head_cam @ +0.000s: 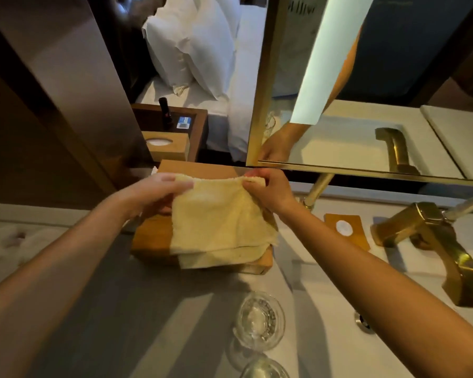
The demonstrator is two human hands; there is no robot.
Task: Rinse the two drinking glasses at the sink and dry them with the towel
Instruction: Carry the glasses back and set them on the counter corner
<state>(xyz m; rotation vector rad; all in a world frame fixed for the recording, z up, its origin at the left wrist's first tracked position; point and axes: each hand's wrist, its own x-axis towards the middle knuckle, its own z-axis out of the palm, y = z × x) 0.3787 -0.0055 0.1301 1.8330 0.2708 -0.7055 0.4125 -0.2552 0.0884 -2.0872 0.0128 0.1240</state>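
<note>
On the far left we are looking across the pale counter point(66, 241), which is running toward the sink. Our left hand point(153, 195) is reaching forward and pinching the top left corner of the towel point(219, 225), thumb and fingers closed on the cloth. The towel, a pale yellow terry cloth, is hanging between our two hands with its upper edge stretched taut, and its lower folds are draping over the wooden box point(153, 238) that is sitting on the counter. Behind that box, a smaller wooden tissue holder point(165, 145) is standing beside a dark tray point(197, 124), and white pillows point(194, 45) are lying on a bed beyond.

Our right hand point(268, 189) is gripping the top right corner of the towel, fingers curled shut over the edge. Closer to us, the two drinking glasses are standing upright on the counter, well apart from the towel: one glass point(258, 320) is showing in full from above, and the second glass point(265, 368) is sitting just nearer, partly cut off by the bottom edge.

Further right, a small brown card point(347, 230) is lying flat on the counter. The gold-framed mirror point(366, 105) above is reflecting an arm. The gold faucet point(432, 241) is arching over the white sink point(393, 309), beside the drain point(363, 321).
</note>
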